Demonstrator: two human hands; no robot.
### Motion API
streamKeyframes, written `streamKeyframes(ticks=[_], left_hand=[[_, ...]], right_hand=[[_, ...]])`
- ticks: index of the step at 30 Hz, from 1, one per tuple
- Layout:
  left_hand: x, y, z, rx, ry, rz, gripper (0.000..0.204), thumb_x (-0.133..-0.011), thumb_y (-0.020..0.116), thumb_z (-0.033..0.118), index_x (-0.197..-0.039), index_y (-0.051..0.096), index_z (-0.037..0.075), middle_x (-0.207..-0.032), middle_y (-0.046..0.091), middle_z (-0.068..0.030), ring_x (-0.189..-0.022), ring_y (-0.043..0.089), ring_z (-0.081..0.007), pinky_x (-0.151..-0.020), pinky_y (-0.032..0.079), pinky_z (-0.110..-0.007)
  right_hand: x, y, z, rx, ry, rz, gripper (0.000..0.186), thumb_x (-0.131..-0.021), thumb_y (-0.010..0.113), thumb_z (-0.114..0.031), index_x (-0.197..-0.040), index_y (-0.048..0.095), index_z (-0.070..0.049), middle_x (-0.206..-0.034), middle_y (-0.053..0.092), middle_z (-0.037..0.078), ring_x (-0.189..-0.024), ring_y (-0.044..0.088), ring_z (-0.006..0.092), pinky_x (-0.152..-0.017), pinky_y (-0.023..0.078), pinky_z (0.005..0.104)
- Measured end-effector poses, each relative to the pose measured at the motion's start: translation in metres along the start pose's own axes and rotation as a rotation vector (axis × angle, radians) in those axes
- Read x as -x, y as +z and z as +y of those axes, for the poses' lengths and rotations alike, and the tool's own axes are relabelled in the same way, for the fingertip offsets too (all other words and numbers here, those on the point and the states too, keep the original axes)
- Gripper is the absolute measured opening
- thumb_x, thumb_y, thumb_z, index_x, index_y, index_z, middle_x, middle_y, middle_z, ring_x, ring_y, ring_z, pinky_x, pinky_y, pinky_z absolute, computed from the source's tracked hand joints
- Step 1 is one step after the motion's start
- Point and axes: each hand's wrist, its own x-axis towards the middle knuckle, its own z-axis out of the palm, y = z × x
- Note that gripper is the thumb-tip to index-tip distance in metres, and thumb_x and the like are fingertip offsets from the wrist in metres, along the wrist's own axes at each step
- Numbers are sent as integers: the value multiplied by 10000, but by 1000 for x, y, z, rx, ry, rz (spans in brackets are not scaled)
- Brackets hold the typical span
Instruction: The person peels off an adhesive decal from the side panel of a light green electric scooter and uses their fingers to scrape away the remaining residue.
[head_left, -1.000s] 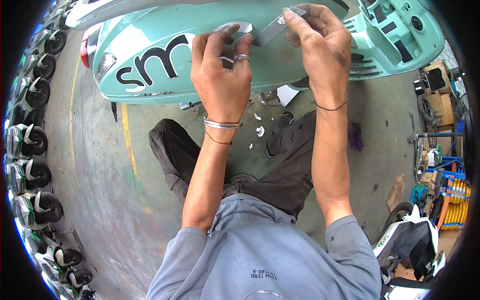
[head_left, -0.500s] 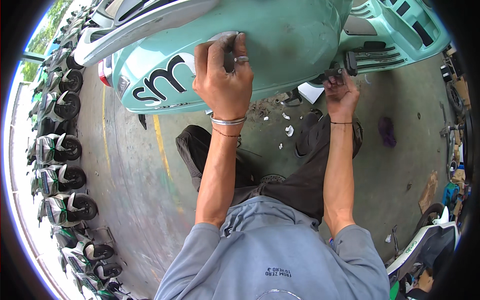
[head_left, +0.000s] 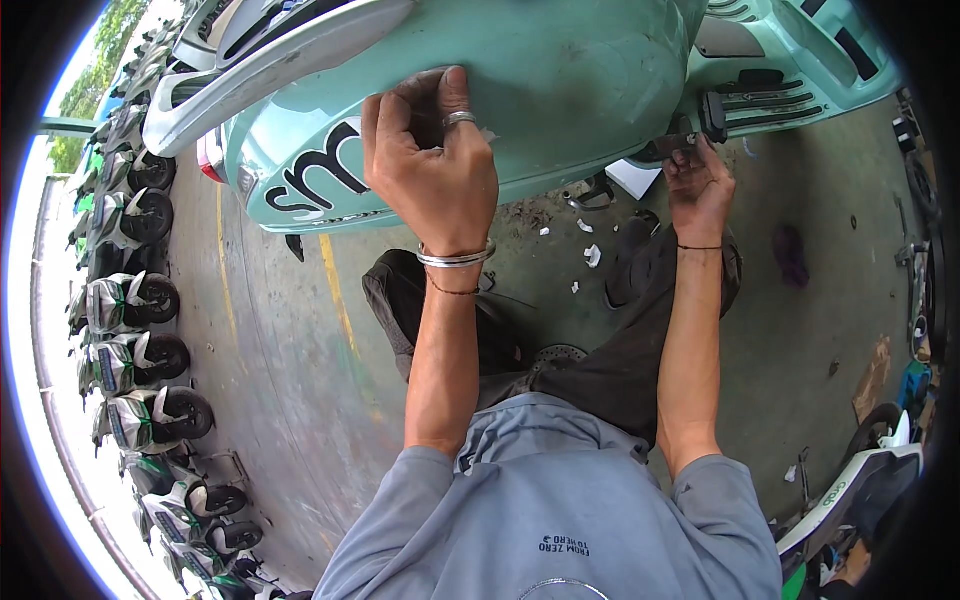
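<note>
The mint-green side panel [head_left: 570, 100] of a scooter spans the top of the head view, with large black letters edged in white forming a sticker [head_left: 318, 172]. Over the right end of this lettering is my left hand [head_left: 435, 170], its fingers curled and thumb pressed in against the panel. A small white scrap shows beside the thumb; the fingertips hide most of what they pinch. Farther right, my right hand [head_left: 700, 190] has its fingers closed round a dark footpeg [head_left: 672, 147] under the panel's lower edge. A black rubber block [head_left: 713, 116] sits just above those fingers.
White scraps [head_left: 592, 256] lie on the floor below the scooter, near my shoe. A grey grab rail [head_left: 270, 70] juts out at the upper left. Parked scooters [head_left: 160, 417] line the left side. A purple cloth [head_left: 790, 255] and a white scooter part [head_left: 840, 500] lie at right.
My left hand has shifted slightly left and down along the panel, covering more of the lettering. My right hand stays at the footpeg. The whole view has shifted a little.
</note>
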Motion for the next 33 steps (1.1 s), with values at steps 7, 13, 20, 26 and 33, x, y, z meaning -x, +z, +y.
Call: streamKeyframes(ticks=[7, 13, 20, 26, 33], left_hand=[[2, 2, -2, 77, -82, 20, 117, -844, 720, 76, -826, 654, -19, -801, 590, -46, -615, 578, -116, -579, 460, -251], [3, 0, -5, 69, -61, 12, 124, -856, 715, 87, -851, 649, -18, -809, 595, -48, -646, 608, -123, -607, 487, -255], [4, 1, -6, 88, -74, 29, 121, -862, 708, 85, -863, 643, -18, -819, 592, -46, -645, 602, -122, -601, 485, -253], [4, 1, -4, 104, -107, 35, 133, -869, 704, 91, -865, 638, -25, -822, 574, -46, -641, 591, -122, -588, 485, -251], [6, -1, 1, 128, -161, 15, 174, -900, 684, 123, -934, 633, -40, -833, 660, -79, -714, 629, -118, -604, 537, -238]], right_hand=[[2, 1, -2, -5, -17, 28, 103, -896, 613, -128, -926, 633, -31, -788, 610, 43, -721, 529, 171, -650, 400, 315], [2, -2, -3, 4, -16, -15, 108, -891, 622, -128, -943, 646, -36, -810, 611, 28, -715, 542, 155, -652, 413, 308], [3, 0, -2, 22, -28, -8, 97, -888, 627, -129, -929, 644, -43, -788, 608, 27, -701, 547, 158, -660, 425, 308], [6, 4, -3, 33, -28, 1, 108, -889, 622, -126, -945, 648, -37, -794, 607, 26, -706, 546, 157, -656, 417, 306], [5, 3, -1, 41, -22, 51, 112, -897, 612, -128, -933, 630, -23, -802, 598, 34, -731, 525, 169, -654, 399, 310]])
